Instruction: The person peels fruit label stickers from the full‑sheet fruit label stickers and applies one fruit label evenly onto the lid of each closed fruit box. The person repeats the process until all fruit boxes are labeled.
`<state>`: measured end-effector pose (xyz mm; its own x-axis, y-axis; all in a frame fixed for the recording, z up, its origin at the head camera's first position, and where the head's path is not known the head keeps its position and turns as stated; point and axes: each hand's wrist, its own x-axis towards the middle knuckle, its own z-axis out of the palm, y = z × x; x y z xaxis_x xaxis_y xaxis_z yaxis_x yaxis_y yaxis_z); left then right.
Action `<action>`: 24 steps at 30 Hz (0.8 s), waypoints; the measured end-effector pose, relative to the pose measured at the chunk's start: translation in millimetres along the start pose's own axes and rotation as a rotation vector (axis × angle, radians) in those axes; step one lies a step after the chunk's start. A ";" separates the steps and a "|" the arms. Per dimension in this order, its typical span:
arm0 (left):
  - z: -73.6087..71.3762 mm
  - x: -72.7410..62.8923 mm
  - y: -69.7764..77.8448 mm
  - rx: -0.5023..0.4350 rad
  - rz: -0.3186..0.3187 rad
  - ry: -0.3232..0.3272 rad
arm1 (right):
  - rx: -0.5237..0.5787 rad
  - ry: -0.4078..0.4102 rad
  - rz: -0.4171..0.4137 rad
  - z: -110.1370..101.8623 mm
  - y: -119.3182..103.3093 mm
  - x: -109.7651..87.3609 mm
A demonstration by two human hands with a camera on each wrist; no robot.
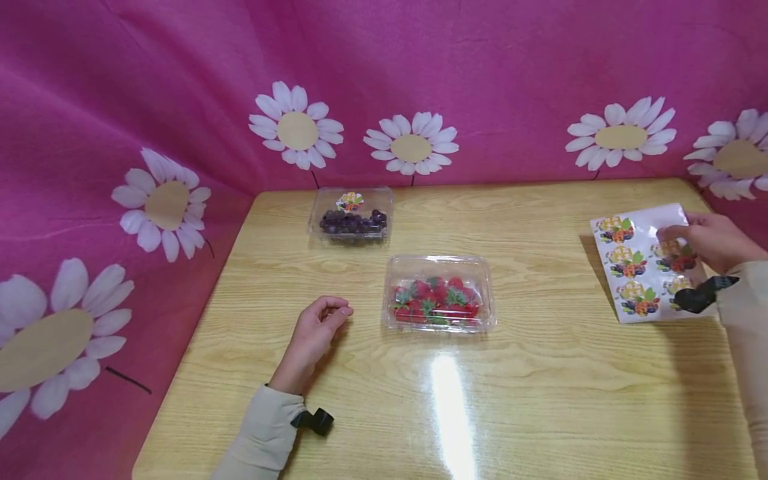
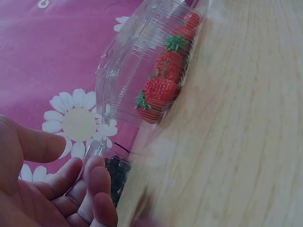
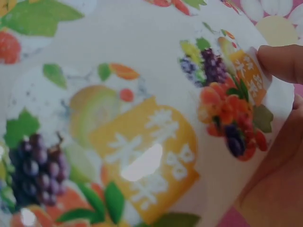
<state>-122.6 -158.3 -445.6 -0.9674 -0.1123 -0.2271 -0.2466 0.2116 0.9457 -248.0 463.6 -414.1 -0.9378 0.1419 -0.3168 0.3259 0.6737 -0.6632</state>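
Observation:
A sheet of fruit stickers (image 1: 645, 267) is pinched along its right side by my right hand (image 1: 717, 240), thumb on the printed face. In the right wrist view the sticker sheet (image 3: 156, 56) fills most of the picture, with the thumb (image 3: 284, 64) at its edge. My left hand (image 1: 317, 330) rests loosely curled near the table, holding nothing, left of a clear plastic box of strawberries (image 1: 437, 297). The left wrist view shows these relaxed fingers (image 2: 99, 179) apart from the strawberry box (image 2: 161, 85).
Farther back stands a clear box of dark grapes (image 1: 353, 220) with a fruit sticker (image 1: 350, 202) on its lid. The wooden table (image 1: 540, 387) meets a pink cloth (image 1: 504, 80) with white daisies at the back and left.

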 end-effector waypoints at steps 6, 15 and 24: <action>-3.7 -3.2 4.2 0.025 0.001 0.010 | 0.007 0.013 -0.050 -3.7 -15.1 -5.9; -10.1 -7.0 8.2 0.020 0.035 0.023 | -0.132 0.048 -0.171 -1.7 -38.2 -16.8; -10.4 -15.3 18.5 0.069 0.100 0.080 | -0.108 0.056 -0.273 4.0 -80.6 -36.8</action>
<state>-111.7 -162.7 -422.2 -0.9803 -0.1636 -0.1105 -0.1550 0.2912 0.9440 -239.3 401.2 -351.6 -0.9952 -0.0171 -0.0967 0.0492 0.7655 -0.6416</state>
